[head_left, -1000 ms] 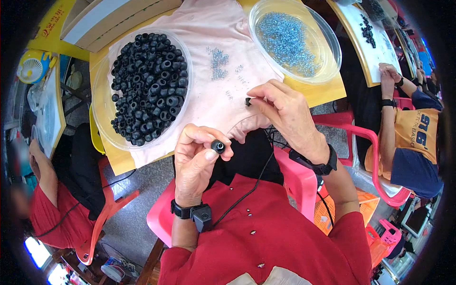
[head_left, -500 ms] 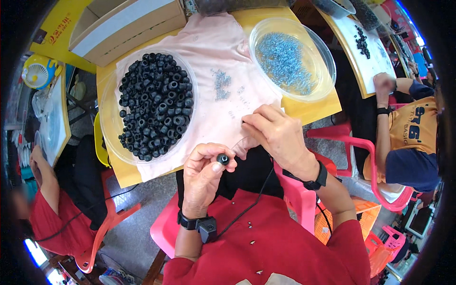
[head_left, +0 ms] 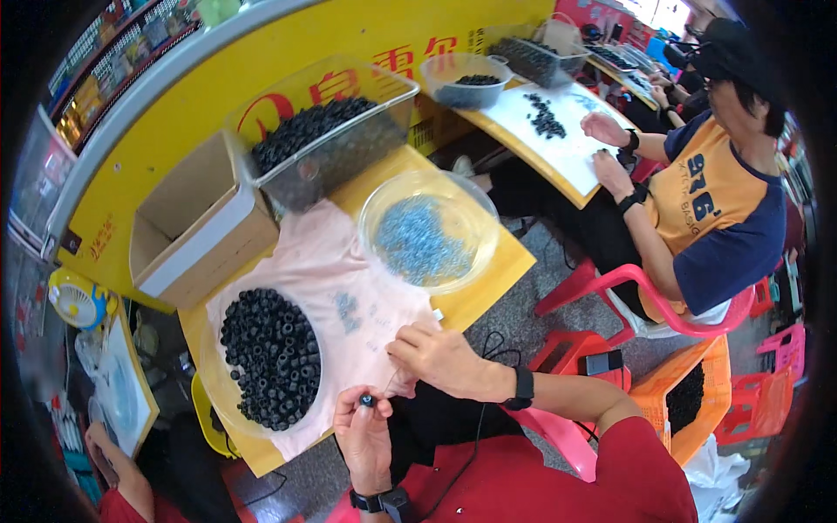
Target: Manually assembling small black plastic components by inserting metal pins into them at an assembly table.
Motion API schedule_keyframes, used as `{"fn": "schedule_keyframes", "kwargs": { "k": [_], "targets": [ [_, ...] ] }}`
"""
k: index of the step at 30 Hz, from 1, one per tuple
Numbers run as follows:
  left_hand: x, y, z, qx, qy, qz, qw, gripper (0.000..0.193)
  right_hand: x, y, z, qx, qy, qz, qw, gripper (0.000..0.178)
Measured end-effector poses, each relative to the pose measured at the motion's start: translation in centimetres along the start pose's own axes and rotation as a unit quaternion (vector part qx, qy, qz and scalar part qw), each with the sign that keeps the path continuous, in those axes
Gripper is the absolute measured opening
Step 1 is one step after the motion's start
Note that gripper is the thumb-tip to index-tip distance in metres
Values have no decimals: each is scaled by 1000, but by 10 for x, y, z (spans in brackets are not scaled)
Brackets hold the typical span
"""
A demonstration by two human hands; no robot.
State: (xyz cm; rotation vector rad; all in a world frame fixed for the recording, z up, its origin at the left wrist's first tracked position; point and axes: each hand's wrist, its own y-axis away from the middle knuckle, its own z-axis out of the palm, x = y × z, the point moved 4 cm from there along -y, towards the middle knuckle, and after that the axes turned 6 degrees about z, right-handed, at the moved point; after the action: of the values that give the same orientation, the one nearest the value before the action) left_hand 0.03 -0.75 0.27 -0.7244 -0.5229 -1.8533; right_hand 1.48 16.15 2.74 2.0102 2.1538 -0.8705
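Now left hand [head_left: 364,436] pinches black ring [head_left: 367,401]; right hand [head_left: 436,357] on pink cloth [head_left: 323,261].

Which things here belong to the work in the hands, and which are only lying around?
In use:
- left hand pinching a small black ring
- right hand on the pink cloth
- bowl of black rings
- clear bowl of small blue-grey parts

Lying about:
- open cardboard box
- clear bin of black parts
- small fan
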Motion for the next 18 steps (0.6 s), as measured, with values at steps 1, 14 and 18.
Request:
{"fn": "schedule_keyframes", "kwargs": {
  "k": [1,14,18],
  "targets": [
    [0,3,1,2,3,1,1000,25,0,2,0,10,10,0,1000,14],
    [-7,16,28,-39,18,-29,999,23,3,3,11,50,16,7,999,12],
    [-4,24,19,-18,9,-12,1000,22,3,2,11,43,35,-7,998,12]
  ]
}}
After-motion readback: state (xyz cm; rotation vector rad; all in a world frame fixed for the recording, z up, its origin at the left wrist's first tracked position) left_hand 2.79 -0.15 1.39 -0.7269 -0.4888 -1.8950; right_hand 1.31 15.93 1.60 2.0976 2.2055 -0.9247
